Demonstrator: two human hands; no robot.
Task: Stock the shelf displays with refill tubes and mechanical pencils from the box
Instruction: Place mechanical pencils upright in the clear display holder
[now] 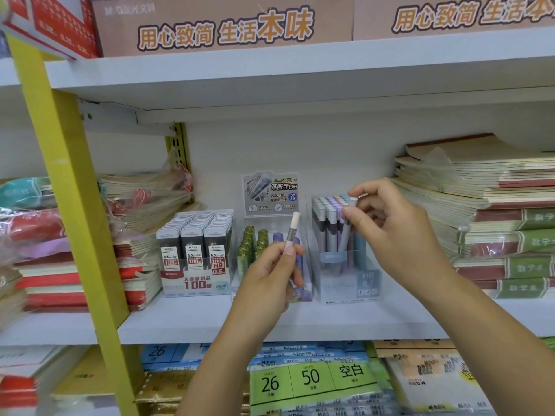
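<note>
Pink-capped tube [292, 232] is waiting gripped in the left hand [270, 276] while the right hand [393, 226] is pinching a grey tube [353, 201], near-full display [348, 285] beneath its fingers.

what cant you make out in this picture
Head view only:
- The box: out of frame.
- Lower part of the pink tube: wrapped in the left hand.
- White-capped piece pinched by the right hand: its body is behind the fingers, so tube or pencil is unclear.
- Purple tubes: mostly behind the left hand.
- Small print on the card: blurred.
</note>
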